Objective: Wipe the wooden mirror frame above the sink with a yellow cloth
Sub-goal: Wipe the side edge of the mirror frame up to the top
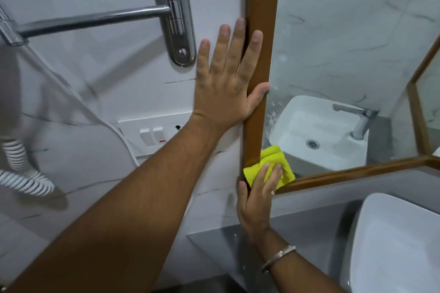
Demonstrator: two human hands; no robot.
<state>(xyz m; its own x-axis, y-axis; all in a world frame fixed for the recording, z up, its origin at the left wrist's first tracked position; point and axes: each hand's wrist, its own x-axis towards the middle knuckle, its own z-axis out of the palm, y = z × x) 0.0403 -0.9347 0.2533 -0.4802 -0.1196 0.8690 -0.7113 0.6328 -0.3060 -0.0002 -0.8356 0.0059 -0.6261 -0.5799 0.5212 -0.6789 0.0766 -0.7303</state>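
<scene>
The wooden mirror frame (pixel 260 31) runs down the middle of the head view, and its bottom rail slants off to the right. My left hand (pixel 226 78) lies flat with fingers spread, half on the white wall and half on the frame's left upright, thumb across the wood. My right hand (pixel 258 195) presses a crumpled yellow cloth (pixel 273 164) against the frame's lower left corner, fingers over the cloth. A metal bracelet is on that wrist.
The white sink (pixel 400 245) sits at the lower right on a grey counter (pixel 221 242). The mirror glass (pixel 345 43) reflects the sink and tap. On the wall to the left are a chrome towel bar (pixel 95 19), a switch plate (pixel 152 133) and a coiled white cord (pixel 21 173).
</scene>
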